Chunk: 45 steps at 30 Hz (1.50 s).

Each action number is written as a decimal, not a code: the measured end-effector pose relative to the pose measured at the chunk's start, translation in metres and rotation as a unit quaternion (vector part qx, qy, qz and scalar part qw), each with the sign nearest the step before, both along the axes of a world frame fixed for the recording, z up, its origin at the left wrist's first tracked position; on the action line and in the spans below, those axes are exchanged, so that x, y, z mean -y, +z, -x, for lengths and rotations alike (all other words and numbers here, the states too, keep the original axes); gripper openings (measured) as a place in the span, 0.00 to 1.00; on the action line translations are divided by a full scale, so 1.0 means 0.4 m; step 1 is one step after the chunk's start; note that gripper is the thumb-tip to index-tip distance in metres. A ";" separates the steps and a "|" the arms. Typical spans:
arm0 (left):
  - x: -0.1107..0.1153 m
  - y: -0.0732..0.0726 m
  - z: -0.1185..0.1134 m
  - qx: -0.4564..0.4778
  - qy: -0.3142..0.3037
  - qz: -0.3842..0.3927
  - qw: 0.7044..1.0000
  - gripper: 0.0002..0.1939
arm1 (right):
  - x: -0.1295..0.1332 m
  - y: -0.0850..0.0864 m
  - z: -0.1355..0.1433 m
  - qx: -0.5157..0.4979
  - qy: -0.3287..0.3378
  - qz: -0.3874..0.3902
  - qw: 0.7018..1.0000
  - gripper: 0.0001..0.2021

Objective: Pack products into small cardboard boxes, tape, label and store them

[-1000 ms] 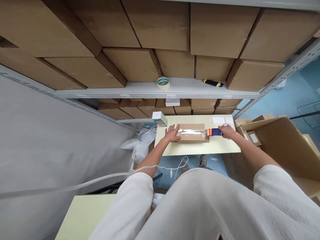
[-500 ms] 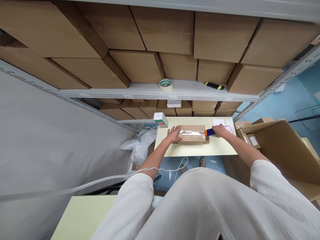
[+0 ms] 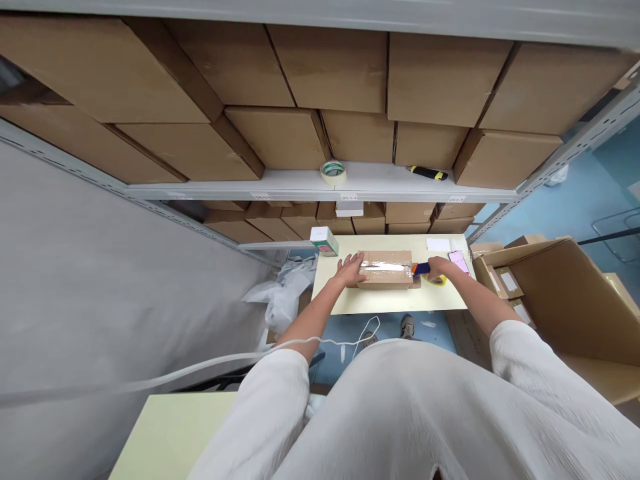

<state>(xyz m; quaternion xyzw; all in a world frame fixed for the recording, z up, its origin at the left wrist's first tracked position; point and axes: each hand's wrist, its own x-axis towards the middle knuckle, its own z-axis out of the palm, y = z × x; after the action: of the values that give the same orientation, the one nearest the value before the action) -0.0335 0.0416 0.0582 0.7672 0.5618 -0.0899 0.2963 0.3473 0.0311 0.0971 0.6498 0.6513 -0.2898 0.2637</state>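
Observation:
A cardboard box lies on the pale yellow table, with shiny clear tape along its top seam. My left hand rests spread over the box's left end, fingers apart and pressing on it. At the opposite end, my right hand is closed around a blue and orange tape dispenser, whose orange tip is at the box's right edge. A yellow-rimmed tape roll shows just below that hand, partly covered. Near my right wrist lies a phone with a lit pink screen.
A small white and green box stands at the table's back left. White paper lies at the back. The shelf ahead holds cartons, a tape roll and a utility knife. An open carton stands right; a white cable crosses left.
My right hand has shifted slightly and turned with the tape dispenser, so more of the yellow-rimmed roll and phone show. My left hand stays on the box. The view has moved a little.

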 end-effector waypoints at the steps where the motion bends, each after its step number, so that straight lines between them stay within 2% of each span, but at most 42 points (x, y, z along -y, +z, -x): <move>1: 0.001 0.000 0.000 0.002 0.002 0.001 1.000 0.59 | 0.013 -0.002 -0.033 -0.029 -0.060 0.016 0.998 0.22; 3: 0.001 -0.002 0.001 0.007 0.006 0.003 1.000 0.59 | 0.043 -0.009 -0.100 -0.099 -0.185 0.025 0.977 0.21; 5: 0.001 -0.006 0.004 0.014 0.007 0.003 1.000 0.60 | 0.077 -0.023 -0.155 -0.173 -0.298 -0.004 0.939 0.20; 6: 0.000 -0.009 0.005 0.017 0.007 0.003 1.000 0.60 | 0.092 -0.032 -0.175 -0.200 -0.343 -0.022 0.917 0.19; 8: -0.002 -0.015 0.007 0.021 0.009 0.002 1.000 0.60 | 0.119 -0.054 -0.201 -0.228 -0.391 -0.038 0.891 0.18; 10: -0.005 -0.022 0.008 0.023 0.013 0.001 1.000 0.60 | 0.138 -0.077 -0.210 -0.217 -0.395 -0.050 0.891 0.16; 14: -0.006 -0.031 0.008 0.022 0.017 -0.002 1.000 0.60 | 0.175 -0.129 -0.187 -0.119 -0.326 -0.107 0.932 0.16; 16: -0.003 -0.034 0.009 0.020 0.020 -0.006 1.000 0.60 | 0.196 -0.157 -0.161 -0.070 -0.300 -0.135 0.942 0.18; 22: 0.014 -0.039 0.011 0.037 0.017 -0.029 0.999 0.58 | 0.237 -0.234 -0.086 -0.027 -0.320 -0.178 0.930 0.19; 27: 0.033 -0.046 0.012 0.062 0.037 -0.043 0.996 0.54 | 0.243 -0.261 -0.062 -0.042 -0.329 -0.163 0.929 0.18; 30: 0.051 -0.052 0.014 0.092 0.054 -0.053 0.993 0.51 | 0.251 -0.257 -0.055 -0.043 -0.329 -0.174 0.927 0.18; 32: 0.062 -0.056 0.015 0.115 0.068 -0.052 0.990 0.52 | 0.251 -0.244 -0.048 -0.035 -0.319 -0.211 0.923 0.17; 34: 0.068 -0.057 0.010 0.138 0.086 -0.045 0.986 0.55 | 0.240 -0.220 -0.033 -0.042 -0.309 -0.257 0.914 0.16; 36: 0.066 -0.054 -0.002 0.161 0.111 -0.042 0.980 0.59 | 0.213 -0.186 -0.006 -0.093 -0.306 -0.285 0.904 0.18; 40: 0.044 -0.040 -0.042 0.180 0.194 -0.041 0.964 0.56 | 0.137 -0.112 0.083 -0.237 -0.277 -0.256 0.895 0.31; 42: 0.032 -0.034 -0.062 0.159 0.228 -0.036 0.960 0.54 | 0.109 -0.086 0.131 -0.244 -0.261 -0.222 0.907 0.38; 45: 0.024 -0.033 -0.080 0.119 0.240 -0.028 0.963 0.54 | 0.091 -0.070 0.183 -0.214 -0.227 -0.215 0.925 0.46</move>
<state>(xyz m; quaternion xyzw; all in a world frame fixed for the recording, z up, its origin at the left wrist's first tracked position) -0.0015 0.0318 0.0448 0.6229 0.6924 0.0922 0.3523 0.2740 -0.0051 0.0690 0.7438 0.5739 -0.3275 -0.1009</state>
